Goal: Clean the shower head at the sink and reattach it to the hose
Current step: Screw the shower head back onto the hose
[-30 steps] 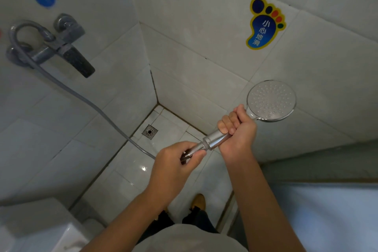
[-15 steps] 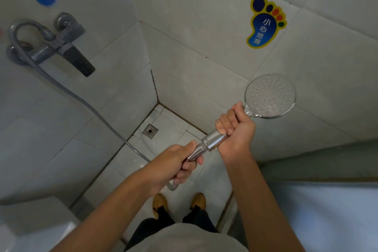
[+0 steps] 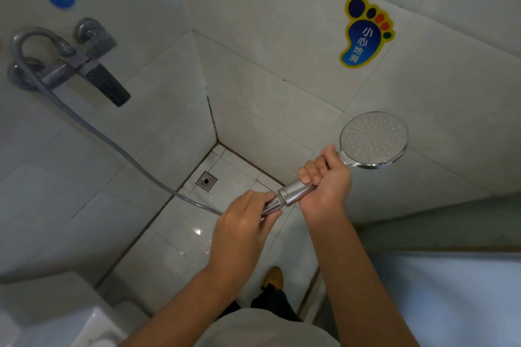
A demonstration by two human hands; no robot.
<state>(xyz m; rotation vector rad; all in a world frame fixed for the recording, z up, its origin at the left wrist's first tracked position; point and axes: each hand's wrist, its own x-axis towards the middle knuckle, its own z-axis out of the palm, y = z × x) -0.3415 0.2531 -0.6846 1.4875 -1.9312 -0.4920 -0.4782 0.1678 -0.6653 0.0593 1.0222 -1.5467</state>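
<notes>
My right hand [image 3: 327,183] is wrapped in a full fist round the chrome handle of the shower head [image 3: 373,139], whose round spray face points up toward two o'clock from my fist, in front of the tiled wall. My left hand [image 3: 242,222] sits just at seven o'clock of the right one, thumb and fingers pinched round the ribbed nut where the hose [image 3: 118,146] meets the handle's end. From that hand the hose runs off toward ten o'clock, up to the wall tap [image 3: 84,70].

The head looks light to me — mostly plastic under a bright plated skin — and stiff, so it will not flex as I twist. That plating is smooth and likely slick if wet, which is why I judge a whole-fist hold on the handle the right one; the spray face is no place to hold it. The nut is small and grooved, so fingertips get purchase there. The hose is limp and springy; it will want to twist along with the nut, so I should turn only the nut. Whether the thread is fully seated I cannot tell — my fingers cover the joint.

A foot-shaped sticker [image 3: 366,32] sits on the wall at twelve o'clock above the head, and a floor drain [image 3: 206,181] lies in the corner below.
</notes>
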